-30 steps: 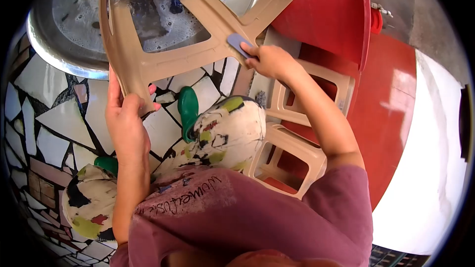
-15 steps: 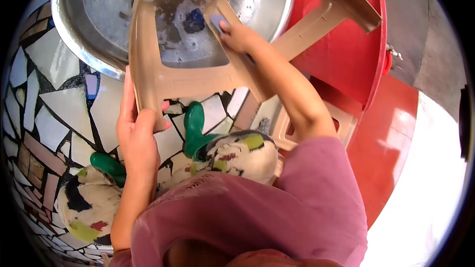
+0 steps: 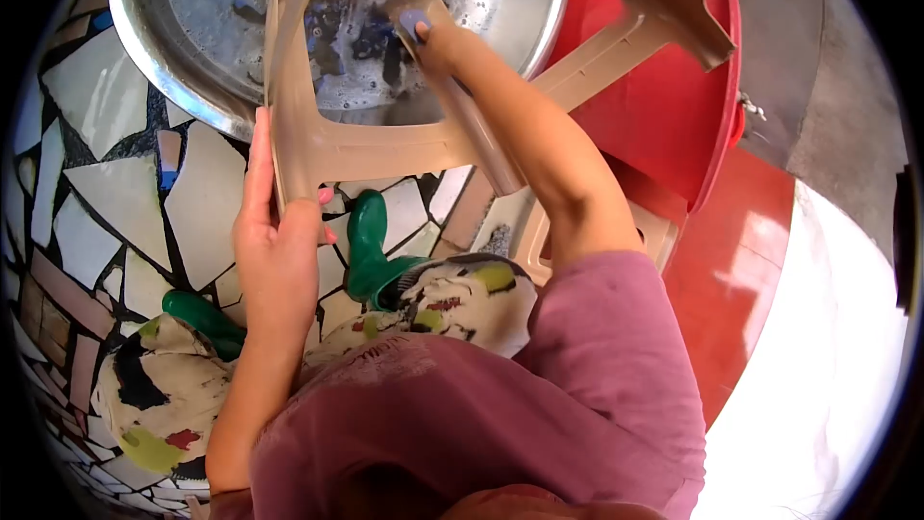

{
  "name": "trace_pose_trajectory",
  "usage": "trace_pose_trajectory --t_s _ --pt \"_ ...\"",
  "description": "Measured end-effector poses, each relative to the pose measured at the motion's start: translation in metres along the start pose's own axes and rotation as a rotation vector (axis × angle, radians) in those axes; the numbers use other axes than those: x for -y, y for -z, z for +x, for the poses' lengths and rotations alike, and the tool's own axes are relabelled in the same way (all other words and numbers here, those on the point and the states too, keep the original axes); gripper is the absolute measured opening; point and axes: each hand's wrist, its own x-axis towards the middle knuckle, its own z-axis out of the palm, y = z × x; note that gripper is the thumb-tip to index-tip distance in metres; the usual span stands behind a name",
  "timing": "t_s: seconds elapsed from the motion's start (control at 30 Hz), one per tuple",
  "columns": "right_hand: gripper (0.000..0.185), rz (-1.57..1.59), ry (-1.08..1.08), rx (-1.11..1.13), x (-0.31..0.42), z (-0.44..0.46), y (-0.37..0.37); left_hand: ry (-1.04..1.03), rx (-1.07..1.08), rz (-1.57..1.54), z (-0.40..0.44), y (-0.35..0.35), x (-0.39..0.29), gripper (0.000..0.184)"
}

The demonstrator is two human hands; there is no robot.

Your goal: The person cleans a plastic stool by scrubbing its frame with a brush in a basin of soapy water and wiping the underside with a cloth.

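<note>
A beige plastic stool [image 3: 385, 150] is held tilted over a large metal basin [image 3: 144, 58] of soapy water. My left hand [image 3: 279, 250] grips the end of one stool leg, with the fingers wrapped round its edge. My right hand [image 3: 445, 46] is closed on a small grey-purple brush [image 3: 414, 21], which touches the inner side of a stool brace above the water. Some dark blue thing [image 3: 373, 40] shows in the suds below; its shape is unclear.
A red tub [image 3: 635, 96] stands right of the basin, near a tap [image 3: 753, 108]. Another beige stool [image 3: 654, 233] is partly hidden behind my right arm. Green boots [image 3: 366, 241] rest on the broken-tile floor [image 3: 120, 197].
My right hand and the brush have moved from the stool's lower joint up and left along the brace. The view has shifted, showing more of the basin. My left hand keeps its grip.
</note>
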Motion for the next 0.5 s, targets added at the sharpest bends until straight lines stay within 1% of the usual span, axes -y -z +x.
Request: trace_pose_trajectory --t_s 0.03,0.07,0.1,0.17,0.23,0.27,0.33,0.37,0.43,0.47,0.5 --pt "0.038 -0.151 0.058 0.069 -0.003 -0.037 0.015 -0.032 0.004 -0.002 0.0 -0.003 -0.003 0.073" --pt "0.038 -0.169 0.023 0.074 -0.01 -0.077 0.029 -0.035 0.013 -0.021 0.0 -0.005 -0.003 0.073" --pt "0.039 -0.184 -0.009 0.083 -0.018 -0.119 0.039 -0.148 0.036 0.088 -0.002 -0.007 -0.001 0.073" --pt "0.047 -0.219 -0.135 0.049 -0.035 -0.191 0.044 -0.265 0.067 0.153 -0.008 -0.009 -0.002 0.072" --pt "0.045 -0.235 -0.145 0.069 -0.053 -0.236 0.034 -0.369 0.118 0.241 -0.013 -0.011 -0.007 0.074" --pt "0.044 -0.244 -0.141 0.091 -0.058 -0.243 0.025 -0.412 0.151 0.303 -0.016 -0.013 -0.009 0.075" --pt "0.043 -0.246 -0.044 0.008 -0.063 -0.208 0.008 -0.352 0.154 0.328 -0.023 -0.01 -0.006 0.079" --pt "0.043 -0.222 -0.066 -0.014 -0.056 -0.179 0.007 -0.409 0.192 0.369 -0.024 -0.01 -0.003 0.074" --pt "0.045 -0.17 -0.017 -0.119 -0.05 -0.104 0.005 -0.456 0.209 0.372 -0.027 -0.011 -0.007 0.069" --pt "0.045 -0.175 -0.009 -0.125 -0.041 -0.097 0.005 -0.479 0.218 0.374 -0.028 -0.012 -0.008 0.067" --pt "0.045 -0.171 -0.024 -0.11 -0.03 -0.089 0.012 -0.519 0.18 0.424 -0.027 -0.011 -0.01 0.067"
